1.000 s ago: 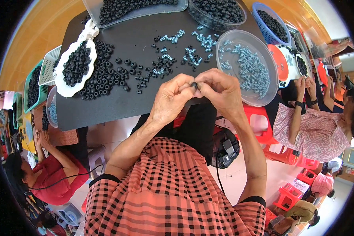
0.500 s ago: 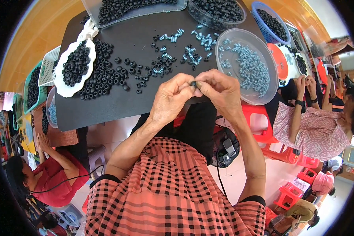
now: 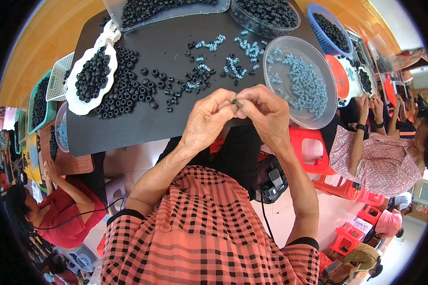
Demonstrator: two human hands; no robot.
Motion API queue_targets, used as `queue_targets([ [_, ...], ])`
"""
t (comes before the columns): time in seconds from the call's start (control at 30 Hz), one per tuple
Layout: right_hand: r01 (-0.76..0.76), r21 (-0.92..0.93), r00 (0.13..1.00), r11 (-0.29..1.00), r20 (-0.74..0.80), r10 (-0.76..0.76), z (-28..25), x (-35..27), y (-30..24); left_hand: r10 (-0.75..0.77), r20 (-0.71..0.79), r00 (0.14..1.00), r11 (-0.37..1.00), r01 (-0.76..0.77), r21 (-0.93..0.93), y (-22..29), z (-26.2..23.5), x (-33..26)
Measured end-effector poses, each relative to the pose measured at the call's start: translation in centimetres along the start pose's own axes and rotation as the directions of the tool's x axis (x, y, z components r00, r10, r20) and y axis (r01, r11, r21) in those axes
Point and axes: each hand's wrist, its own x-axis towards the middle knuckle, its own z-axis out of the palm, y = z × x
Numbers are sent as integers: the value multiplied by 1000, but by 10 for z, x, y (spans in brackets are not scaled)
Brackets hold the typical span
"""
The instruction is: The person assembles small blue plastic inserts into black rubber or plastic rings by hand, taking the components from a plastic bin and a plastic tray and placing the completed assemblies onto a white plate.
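Observation:
Thumb and fingertips of my left hand (image 3: 205, 118) and my right hand (image 3: 267, 113) meet just past the table's near edge, pinching a small dark ring-shaped part (image 3: 234, 101) between them. Fingertips cover most of it. Beyond my hands lie scattered small black pieces (image 3: 193, 81) mixed with blue-and-white striped coil-like pieces (image 3: 233, 66). To the left spreads a pile of black hollow ring-like parts (image 3: 128, 87), with more heaped on a white scalloped plate (image 3: 72, 102). A clear round tray (image 3: 297, 42) of striped blue pieces sits right of my right hand.
At the table's (image 3: 161, 126) far side stand a clear rectangular bin (image 3: 176, 13) and a clear round tub (image 3: 252, 27), both holding black parts. A blue basket (image 3: 314, 35) is at the far right. People work on both sides, near red stools (image 3: 311, 156).
The dark part has turned slightly and is more covered by my fingertips. Both hands stay in nearly the same place; the view has shifted a little.

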Motion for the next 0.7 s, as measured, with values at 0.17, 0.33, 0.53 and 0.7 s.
queue_targets([
  [0.17, -84, 171, 996, 982, 21, 82, 4, -2, -2, -7, 45, 999, 993, 12, -118, 2, -2, 1],
  [0.33, -29, 12, 1000, 999, -4, 29, 6, -4, 1, -15, 24, 1000, 997, 13, 75, -4, -7, -1],
  [0.53, -100, 145, 995, 984, -15, 103, 5, -3, 2, 14, 51, 999, 998, -11, -66, -1, -6, -1],
  [0.7, -38, 119, 998, 992, -48, 44, 7, -6, 4, 29, 78, 997, 997, -23, -76, 0, -6, -1],
])
